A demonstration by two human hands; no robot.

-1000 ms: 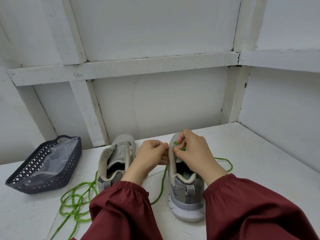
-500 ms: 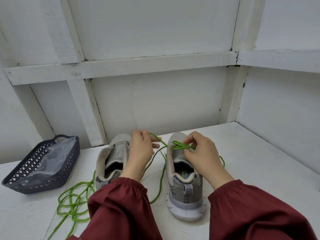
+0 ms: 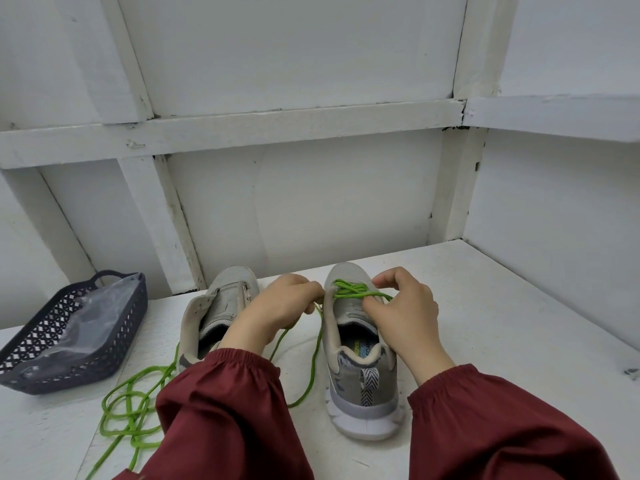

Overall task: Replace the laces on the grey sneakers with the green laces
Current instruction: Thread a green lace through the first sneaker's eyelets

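Left hand and right hand pinch thin green cord lace over grey mesh sneaker; uneven tension may unthread it.

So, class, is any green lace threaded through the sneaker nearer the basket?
No, the visible eyelets on that sneaker are bare; green lace crosses only the other sneaker.

The white painted counter lies bare from the right-hand grey mesh sneaker to the white side wall at its right edge. The gap between that sneaker and the second grey mesh sneaker is crossed by a hanging green cord lace and the left hand. A loose coil of green lace covers the front left, and a dark grey perforated plastic basket blocks the left edge.
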